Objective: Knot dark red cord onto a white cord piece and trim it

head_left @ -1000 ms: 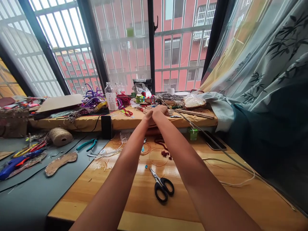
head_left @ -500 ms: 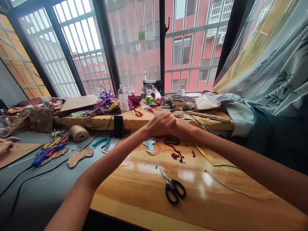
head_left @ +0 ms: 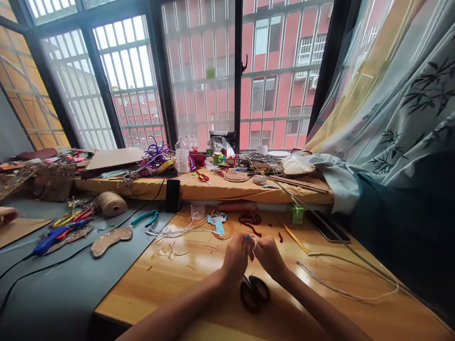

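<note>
My left hand point(head_left: 235, 255) and my right hand point(head_left: 270, 258) meet above the wooden table, their fingers closed and fingertips together. A small blue piece point(head_left: 248, 238) shows at my left fingertips. Against my right fingertips is a small white loop point(head_left: 254, 244), too small to make out further. Below the hands lie scissors point(head_left: 255, 294) with black handles, their blades mostly hidden. Just beyond, a dark red cord point(head_left: 250, 220) lies curled, beside a light blue beaded cross-shaped piece point(head_left: 219, 222) on a coil of thin copper-coloured wire.
On the left grey surface are teal pliers point(head_left: 145, 217), a twine spool point(head_left: 112, 203), a blue glue gun point(head_left: 59, 237) and cardboard. Another person's hand point(head_left: 7, 214) is at the far left. A green box point(head_left: 297, 214), a phone point(head_left: 329, 226) and white cord point(head_left: 348, 292) lie right.
Both hands have come down and nearer from the far edge of the table, still together. The view has shifted, uncovering a clear cup, the green box and the phone.
</note>
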Demonstrator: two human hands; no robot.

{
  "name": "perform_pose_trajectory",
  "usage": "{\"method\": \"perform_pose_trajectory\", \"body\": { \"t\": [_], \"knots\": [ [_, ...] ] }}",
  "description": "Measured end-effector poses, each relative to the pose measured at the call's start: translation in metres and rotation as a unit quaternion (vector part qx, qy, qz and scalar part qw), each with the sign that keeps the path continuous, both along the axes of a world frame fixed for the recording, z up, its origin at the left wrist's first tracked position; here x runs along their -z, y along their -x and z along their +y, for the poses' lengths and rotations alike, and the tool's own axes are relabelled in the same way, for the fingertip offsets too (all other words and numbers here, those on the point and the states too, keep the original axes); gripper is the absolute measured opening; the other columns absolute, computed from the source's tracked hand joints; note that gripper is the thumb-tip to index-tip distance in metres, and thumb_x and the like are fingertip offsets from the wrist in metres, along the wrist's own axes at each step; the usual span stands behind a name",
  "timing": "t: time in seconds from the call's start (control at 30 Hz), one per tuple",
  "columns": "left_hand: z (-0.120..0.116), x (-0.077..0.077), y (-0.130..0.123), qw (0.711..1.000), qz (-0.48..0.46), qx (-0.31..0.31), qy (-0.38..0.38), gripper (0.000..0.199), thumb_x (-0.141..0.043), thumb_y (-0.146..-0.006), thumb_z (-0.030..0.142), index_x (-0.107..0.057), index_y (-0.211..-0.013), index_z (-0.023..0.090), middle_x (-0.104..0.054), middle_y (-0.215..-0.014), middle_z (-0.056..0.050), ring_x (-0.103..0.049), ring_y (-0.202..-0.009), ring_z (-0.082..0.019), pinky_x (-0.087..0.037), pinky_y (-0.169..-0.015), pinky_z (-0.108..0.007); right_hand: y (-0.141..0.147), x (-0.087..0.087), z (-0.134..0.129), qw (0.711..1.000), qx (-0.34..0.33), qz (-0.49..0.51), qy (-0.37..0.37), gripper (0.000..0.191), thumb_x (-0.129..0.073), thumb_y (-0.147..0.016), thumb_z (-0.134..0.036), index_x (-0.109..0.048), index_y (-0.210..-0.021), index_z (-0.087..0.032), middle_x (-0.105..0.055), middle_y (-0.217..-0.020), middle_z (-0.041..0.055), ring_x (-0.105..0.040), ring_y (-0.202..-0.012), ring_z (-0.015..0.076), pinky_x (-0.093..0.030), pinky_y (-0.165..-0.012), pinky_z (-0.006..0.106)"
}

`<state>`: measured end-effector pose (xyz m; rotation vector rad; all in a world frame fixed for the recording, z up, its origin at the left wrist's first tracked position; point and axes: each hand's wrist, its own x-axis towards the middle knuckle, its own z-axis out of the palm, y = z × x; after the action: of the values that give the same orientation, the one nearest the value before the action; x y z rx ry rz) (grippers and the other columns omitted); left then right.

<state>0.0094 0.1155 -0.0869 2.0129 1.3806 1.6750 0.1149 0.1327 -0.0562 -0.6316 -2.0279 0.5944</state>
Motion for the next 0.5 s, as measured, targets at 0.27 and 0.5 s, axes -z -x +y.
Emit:
{"method": "perform_pose_trajectory", "body": {
  "t": [0.27, 0.5],
  "knots": [
    [-0.002, -0.004, 0.002, 0.981, 0.028, 0.147, 0.126, 0.026, -0.035, -0.083, 0.029, -0.048, -0.100, 0.014, -0.059, -0.084, -0.006, -0.052, -0.073, -0.013, -0.040, -0.067, -0.024, -0.005, 0.032, 0.033, 0.881, 0.043, 0.294, 0.369, 0.051, -0.054, -0.060, -0.059, -0.040, -0.035, -0.017, -0.031, -0.033, -0.0040, -0.021, -0.032, 0.0045, -0.013, -0.038, 0.022],
    [-0.007, -0.009, 0.000, 0.981, 0.027, 0.138, 0.132, 0.026, -0.040, -0.080, 0.030, -0.051, -0.100, 0.015, -0.060, -0.088, -0.006, -0.052, -0.072, -0.013, -0.041, -0.067, -0.023, -0.005, 0.033, 0.027, 0.806, -0.036, 0.357, 0.471, 0.045, -0.058, -0.063, -0.051, -0.041, -0.040, -0.016, -0.024, -0.033, -0.0073, -0.020, -0.035, 0.0044, -0.019, -0.039, 0.020]
  ]
}}
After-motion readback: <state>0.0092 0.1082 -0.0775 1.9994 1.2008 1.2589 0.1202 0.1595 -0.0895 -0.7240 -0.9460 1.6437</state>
